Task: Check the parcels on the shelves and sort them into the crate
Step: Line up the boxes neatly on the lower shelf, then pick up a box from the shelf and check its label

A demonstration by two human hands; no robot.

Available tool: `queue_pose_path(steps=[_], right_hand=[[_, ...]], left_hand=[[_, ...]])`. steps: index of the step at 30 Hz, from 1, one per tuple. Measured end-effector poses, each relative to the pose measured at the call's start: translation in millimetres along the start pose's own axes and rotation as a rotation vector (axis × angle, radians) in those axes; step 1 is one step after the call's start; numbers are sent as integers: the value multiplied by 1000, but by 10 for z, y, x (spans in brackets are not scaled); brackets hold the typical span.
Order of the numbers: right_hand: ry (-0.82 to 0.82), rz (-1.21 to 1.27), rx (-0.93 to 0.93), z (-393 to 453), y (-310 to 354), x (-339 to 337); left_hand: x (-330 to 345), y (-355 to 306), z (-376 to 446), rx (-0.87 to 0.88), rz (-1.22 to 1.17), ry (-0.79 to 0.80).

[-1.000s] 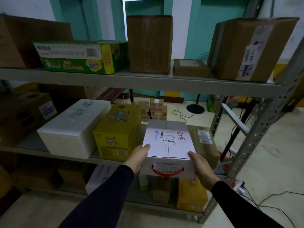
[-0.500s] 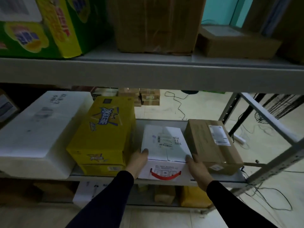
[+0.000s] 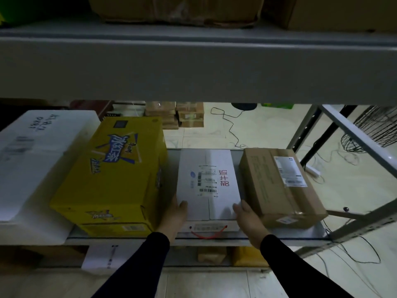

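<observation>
The white carton (image 3: 209, 181) sits on the middle shelf (image 3: 236, 238) of a grey metal rack, in the gap between a yellow drinks carton (image 3: 111, 179) on its left and a brown cardboard parcel (image 3: 279, 186) on its right. Its top carries a printed shipping label with barcodes and red handwritten characters, and a red handle (image 3: 207, 234) hangs from its near face, over the shelf's front edge.

Both hands are on the carton. The left hand (image 3: 175, 216) presses against the near left corner, thumb lying on the top face and the other fingers hidden down the side next to the yellow carton. The right hand (image 3: 249, 218) holds the near right corner in the same way, thumb on top, the rest of the fingers out of sight between the carton and the brown parcel. Dark sleeves cover both forearms.

Left of the yellow carton lies a white foam box (image 3: 36, 168) with dark writing on its lid. The brown parcel bears a white label on top and clear tape. The upper shelf (image 3: 193, 69) fills the top of the view, with cardboard boxes just visible on it. Below, more boxes stand on the lower shelf, and cables trail across the tiled floor (image 3: 268, 134).
</observation>
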State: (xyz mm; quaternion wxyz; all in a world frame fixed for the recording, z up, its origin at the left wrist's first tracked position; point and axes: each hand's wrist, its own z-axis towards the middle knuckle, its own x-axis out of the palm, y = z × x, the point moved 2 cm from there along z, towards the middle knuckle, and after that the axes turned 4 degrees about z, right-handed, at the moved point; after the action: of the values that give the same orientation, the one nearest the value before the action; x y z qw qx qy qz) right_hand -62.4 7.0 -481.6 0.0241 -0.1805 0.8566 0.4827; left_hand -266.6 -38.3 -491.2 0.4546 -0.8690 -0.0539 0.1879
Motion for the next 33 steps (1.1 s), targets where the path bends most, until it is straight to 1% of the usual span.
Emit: queue_pose_path(steps=[4, 7, 10, 13, 15, 17, 20, 23, 26, 27, 31, 33], right_hand=[[1, -24, -17, 21, -21, 22], [-22, -29, -28, -12, -9, -18], [-72, -69, -37, -52, 43, -148], [-117, -127, -109, -140, 150, -368], [-162, -150, -153, -218, 200, -592], [-241, -187, -200, -242, 181, -888], [-373, -245, -281, -272, 109, -1386], [-438, -266, -248, -163, -76, -1836], [-422, -269, -177, 203, -442, -2171], [-388, -246, -141, 157, -411, -2217], [-211, -35, -33, 209, -459, -2247], [-186, 36, -1, 302, -562, -2235]], left_hand=[[17, 6, 4, -13, 36, -12], [-11, -45, 1, 3, 88, -63], [-9, -280, -89, 86, 94, -91], [131, -607, -169, 124, 240, -87], [332, -808, -231, 161, 327, -71], [596, -945, -308, 193, 308, -33], [1033, -1063, -416, 196, 305, 20], [1512, -1074, -479, 168, 330, 83], [1836, -928, -426, 92, 218, 131], [1946, -857, -376, 70, 198, 143], [2179, -629, -230, -22, 124, 164], [2233, -563, -200, -41, 123, 141]])
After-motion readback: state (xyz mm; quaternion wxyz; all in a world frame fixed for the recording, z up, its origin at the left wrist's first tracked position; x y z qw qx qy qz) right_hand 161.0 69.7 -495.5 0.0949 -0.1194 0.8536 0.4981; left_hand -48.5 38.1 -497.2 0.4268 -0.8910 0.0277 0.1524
